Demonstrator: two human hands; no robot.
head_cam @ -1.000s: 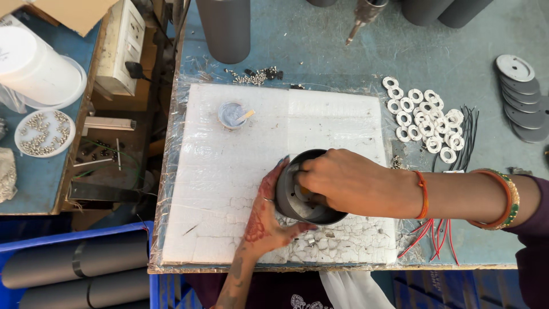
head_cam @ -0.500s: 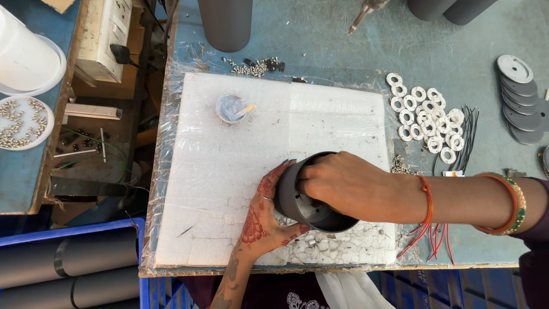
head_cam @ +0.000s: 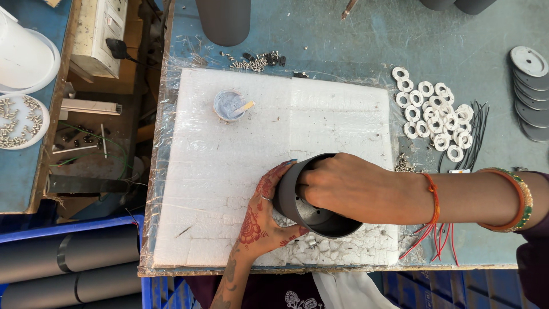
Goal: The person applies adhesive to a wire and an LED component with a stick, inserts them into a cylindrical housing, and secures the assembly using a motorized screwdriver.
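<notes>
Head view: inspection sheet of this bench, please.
Surface: white foam pad under plastic film on blue bench, cracked near front edge.
Job's things: dark cylinder on the pad.
Clutter: white rings, screws, grey discs, small cup with stick.
Hands: left hand cups the cylinder's side; right hand grips its rim.
Cables: red wires, black wires.
Surroundings: grey tubes in blue crate.

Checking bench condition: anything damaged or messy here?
Yes. The white foam pad is cracked and crumbled along its near edge, under the dark cylinder that the left hand and right hand grip. Small screws lie scattered loose beyond the pad's far edge.
</notes>
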